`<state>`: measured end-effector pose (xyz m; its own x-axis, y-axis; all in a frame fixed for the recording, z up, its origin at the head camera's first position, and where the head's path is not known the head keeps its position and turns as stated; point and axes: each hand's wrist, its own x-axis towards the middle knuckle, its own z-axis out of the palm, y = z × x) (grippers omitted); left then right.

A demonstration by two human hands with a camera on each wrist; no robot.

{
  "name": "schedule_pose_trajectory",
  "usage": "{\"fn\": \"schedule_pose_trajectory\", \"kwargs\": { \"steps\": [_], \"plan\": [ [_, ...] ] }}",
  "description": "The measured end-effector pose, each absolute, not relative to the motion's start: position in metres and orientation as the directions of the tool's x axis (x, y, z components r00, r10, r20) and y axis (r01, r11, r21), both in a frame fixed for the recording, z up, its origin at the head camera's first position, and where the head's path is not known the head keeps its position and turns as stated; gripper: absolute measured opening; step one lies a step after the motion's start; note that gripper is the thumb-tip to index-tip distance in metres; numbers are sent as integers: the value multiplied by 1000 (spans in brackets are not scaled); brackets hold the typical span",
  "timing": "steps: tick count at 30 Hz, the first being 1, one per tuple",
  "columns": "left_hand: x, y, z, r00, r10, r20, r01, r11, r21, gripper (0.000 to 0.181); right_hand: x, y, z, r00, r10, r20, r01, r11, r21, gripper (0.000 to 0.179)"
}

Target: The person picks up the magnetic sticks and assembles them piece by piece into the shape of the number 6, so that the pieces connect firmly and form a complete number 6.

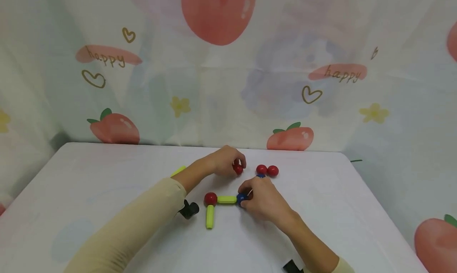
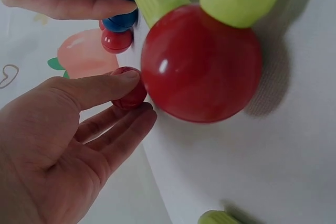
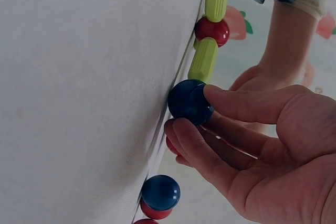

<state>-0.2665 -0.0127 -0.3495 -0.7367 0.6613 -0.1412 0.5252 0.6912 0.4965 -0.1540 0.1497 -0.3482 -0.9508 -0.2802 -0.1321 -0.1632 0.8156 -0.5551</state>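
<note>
My left hand (image 1: 225, 160) pinches a small red ball (image 2: 132, 94) between thumb and fingers, at the far part of the table. Nearer to me, my right hand (image 1: 267, 199) grips a blue ball (image 3: 188, 102) with thumb and fingertips. From that ball a yellow-green rod (image 1: 226, 199) runs left to another red ball (image 1: 210, 198). A second yellow-green rod (image 1: 210, 216) extends from this red ball towards me. The joined pieces form a corner lying on the table.
Beyond my right hand, two red balls (image 1: 261, 169) sit side by side, with a blue ball (image 3: 161, 192) close to them. Another yellow-green rod (image 1: 178, 170) is partly hidden behind my left forearm. A patterned cloth (image 1: 221, 90) hangs behind the white table (image 1: 118, 170).
</note>
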Motion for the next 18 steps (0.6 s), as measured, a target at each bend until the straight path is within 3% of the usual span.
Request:
{"fn": "schedule_pose_trajectory", "kwargs": {
  "steps": [18],
  "plan": [
    [-242, -40, -350, -785, 619, 11, 504, 629, 592, 30, -158, 150, -352, -952, -266, -153, -140, 819, -556, 20]
  ]
}}
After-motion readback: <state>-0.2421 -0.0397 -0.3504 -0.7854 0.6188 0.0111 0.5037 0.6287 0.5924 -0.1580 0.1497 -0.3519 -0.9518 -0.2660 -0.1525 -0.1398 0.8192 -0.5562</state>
